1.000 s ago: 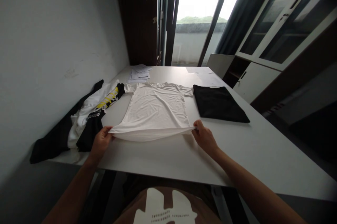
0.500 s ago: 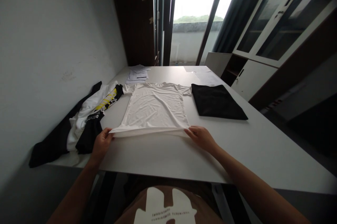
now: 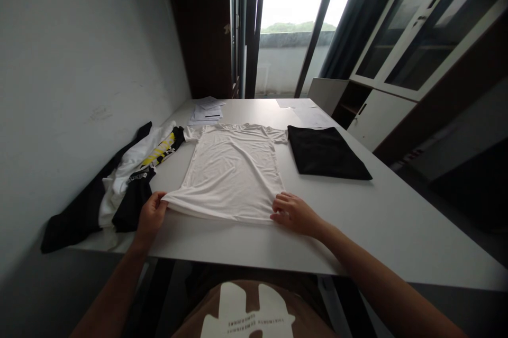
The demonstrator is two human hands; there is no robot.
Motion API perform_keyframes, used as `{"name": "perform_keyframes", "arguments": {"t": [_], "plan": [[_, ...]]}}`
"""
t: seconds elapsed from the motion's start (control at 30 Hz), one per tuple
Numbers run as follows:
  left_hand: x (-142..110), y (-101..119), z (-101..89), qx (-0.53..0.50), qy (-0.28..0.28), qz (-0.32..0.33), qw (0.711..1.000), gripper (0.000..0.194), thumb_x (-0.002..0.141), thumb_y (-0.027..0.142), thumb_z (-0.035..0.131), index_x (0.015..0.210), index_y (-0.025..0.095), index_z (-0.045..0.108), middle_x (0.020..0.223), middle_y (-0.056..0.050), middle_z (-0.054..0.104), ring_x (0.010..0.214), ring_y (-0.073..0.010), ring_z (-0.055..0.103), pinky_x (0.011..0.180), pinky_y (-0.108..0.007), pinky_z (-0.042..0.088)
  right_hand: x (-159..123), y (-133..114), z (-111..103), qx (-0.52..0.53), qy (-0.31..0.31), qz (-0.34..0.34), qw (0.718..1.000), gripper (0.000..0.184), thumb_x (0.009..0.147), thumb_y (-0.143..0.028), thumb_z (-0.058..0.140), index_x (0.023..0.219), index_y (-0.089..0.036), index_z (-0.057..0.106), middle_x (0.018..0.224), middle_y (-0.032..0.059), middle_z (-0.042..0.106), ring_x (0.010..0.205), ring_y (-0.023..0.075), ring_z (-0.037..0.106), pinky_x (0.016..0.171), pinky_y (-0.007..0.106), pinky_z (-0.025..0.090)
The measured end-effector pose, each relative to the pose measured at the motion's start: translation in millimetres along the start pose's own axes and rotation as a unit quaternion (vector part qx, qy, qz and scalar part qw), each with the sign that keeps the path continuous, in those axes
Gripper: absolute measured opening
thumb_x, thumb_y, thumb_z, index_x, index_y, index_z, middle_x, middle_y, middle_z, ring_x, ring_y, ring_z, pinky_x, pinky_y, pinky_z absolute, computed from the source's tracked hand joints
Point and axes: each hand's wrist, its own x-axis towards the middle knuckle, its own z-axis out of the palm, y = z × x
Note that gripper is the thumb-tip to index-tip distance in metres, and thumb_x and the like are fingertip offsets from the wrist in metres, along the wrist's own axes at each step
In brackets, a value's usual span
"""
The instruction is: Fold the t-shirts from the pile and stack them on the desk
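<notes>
The white shirt (image 3: 234,171) lies spread, unfolded, on the surface (image 3: 238,245), left hand (image 3: 151,217) gripping one hem corner, right hand (image 3: 297,215) at the other, grip unclear, between heaped clothes (image 3: 133,201) and neatly flat black cloth (image 3: 327,153).

On the person's brown shirt (image 3: 307,314), small lettering (image 3: 243,322) over the white print (image 3: 231,301) seemed to include "SUMERINNAS"; the rest was blurred. White lettering (image 3: 137,176) on a black garment (image 3: 133,203) and a yellow print (image 3: 160,151) were unreadable.
</notes>
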Motion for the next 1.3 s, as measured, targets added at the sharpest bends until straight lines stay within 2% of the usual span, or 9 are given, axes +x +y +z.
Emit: {"name": "perform_keyframes", "arguments": {"t": [0.1,0.2,0.37,0.47,0.57,0.77,0.93,1.13,1.3], "plan": [[-0.1,-3.3,1.0,0.018,0.007,0.013,1.000,0.032,0.085,0.045,0.058,0.101,0.018,0.063,0.094,-0.005,0.070,0.084,-0.0221,0.067,0.074,-0.028,0.052,0.7,-9.0,2.0,-0.034,-0.031,-0.041,0.998,0.019,0.096,-0.037,0.063,0.089,-0.020,0.062,0.088,0.0045,0.061,0.086,0.0185,0.053,0.085,0.032,0.039],[-4.4,-4.6,1.2,0.117,0.028,0.051,0.991,0.030,0.088,0.037,0.055,0.111,0.019,0.063,0.100,-0.007,0.073,0.088,-0.0237,0.069,0.076,-0.030,0.052,-0.1,-10.6,4.9,-0.069,-0.026,-0.050,0.996,0.017,0.099,-0.029,0.055,0.086,-0.019,0.061,0.088,0.0052,0.060,0.088,0.0188,0.052,0.087,0.032,0.039],[-17.3,3.1,-2.1,0.363,0.037,0.182,0.913,0.030,0.088,0.015,0.049,0.114,0.021,0.064,0.109,-0.009,0.071,0.098,-0.0269,0.067,0.081,-0.033,0.048,-1.6,-3.6,10.2,-0.061,-0.021,-0.067,0.996,0.025,0.103,-0.028,0.049,0.083,-0.019,0.062,0.086,0.0056,0.060,0.086,0.0182,0.053,0.083,0.031,0.040],[-21.7,10.0,-5.0,0.430,0.030,0.231,0.873,0.029,0.085,0.009,0.049,0.107,0.020,0.065,0.104,-0.010,0.068,0.100,-0.0296,0.063,0.086,-0.038,0.047,-0.4,-0.4,13.9,-0.070,-0.007,-0.059,0.996,0.026,0.105,-0.029,0.047,0.086,-0.019,0.063,0.086,0.0061,0.061,0.085,0.0187,0.054,0.083,0.032,0.040],[-22.2,16.7,-2.9,0.447,0.003,0.261,0.855,0.033,0.081,0.005,0.051,0.106,0.021,0.065,0.106,-0.011,0.067,0.101,-0.0308,0.060,0.090,-0.042,0.046,1.0,-0.4,15.7,-0.073,-0.003,-0.050,0.996,0.026,0.105,-0.029,0.047,0.088,-0.019,0.062,0.086,0.0060,0.062,0.084,0.0187,0.054,0.082,0.032,0.041],[-22.2,33.9,21.5,0.383,-0.130,0.330,0.853,0.032,0.082,0.009,0.057,0.110,0.021,0.065,0.122,-0.010,0.065,0.113,-0.0309,0.057,0.099,-0.045,0.044,3.0,-8.2,14.6,-0.071,-0.001,-0.064,0.995,0.023,0.104,-0.030,0.049,0.089,-0.019,0.061,0.086,0.0050,0.061,0.083,0.0185,0.053,0.083,0.032,0.040],[-17.3,47.1,35.3,0.322,-0.217,0.334,0.859,0.020,0.094,0.017,0.050,0.103,0.024,0.067,0.105,-0.007,0.069,0.101,-0.0248,0.063,0.091,-0.039,0.047,9.1,-18.2,18.4,-0.073,0.003,-0.090,0.993,0.022,0.105,-0.032,0.048,0.095,-0.019,0.062,0.091,0.0060,0.062,0.086,0.0190,0.053,0.086,0.033,0.040],[-4.9,33.3,10.7,0.288,-0.182,0.274,0.899,0.022,0.100,0.027,0.045,0.104,0.022,0.066,0.103,-0.007,0.069,0.095,-0.0239,0.065,0.087,-0.036,0.048,13.2,-23.6,22.1,-0.077,-0.018,-0.087,0.993,0.019,0.104,-0.034,0.051,0.100,-0.020,0.064,0.095,0.0062,0.062,0.090,0.0192,0.054,0.085,0.032,0.041],[-3.4,17.6,-13.6,0.306,-0.209,0.257,0.893,0.024,0.101,0.032,0.044,0.099,0.022,0.066,0.100,-0.007,0.066,0.094,-0.0241,0.063,0.087,-0.035,0.047,12.4,-22.4,23.0,-0.099,-0.029,-0.094,0.990,0.022,0.102,-0.039,0.055,0.094,-0.019,0.063,0.096,0.0063,0.061,0.090,0.0197,0.053,0.086,0.033,0.041]]}}
